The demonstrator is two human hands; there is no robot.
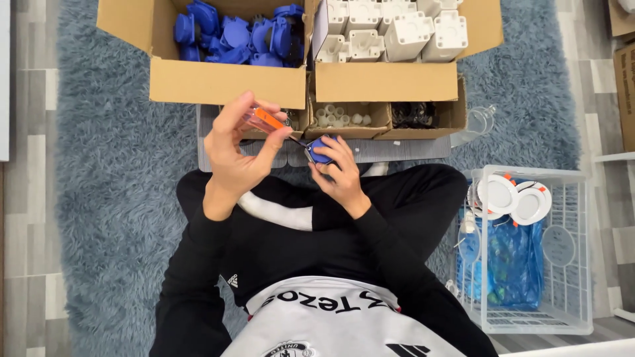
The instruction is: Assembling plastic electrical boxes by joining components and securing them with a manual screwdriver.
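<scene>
While my left hand (239, 149) pinches the orange screwdriver (270, 121) and my right hand (338, 173) grips a blue part (321, 149) just below the boxes (228, 82), I judge fastening underway; many blue parts remain boxed.

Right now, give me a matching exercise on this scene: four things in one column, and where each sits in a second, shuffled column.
Things:
1. screwdriver
2. blue part
3. white blocks
4. round white lamps

Places:
A. in the clear basket
B. in the right hand
C. in the left hand
D. in the upper right box

Pairs: 1-C, 2-B, 3-D, 4-A
</scene>
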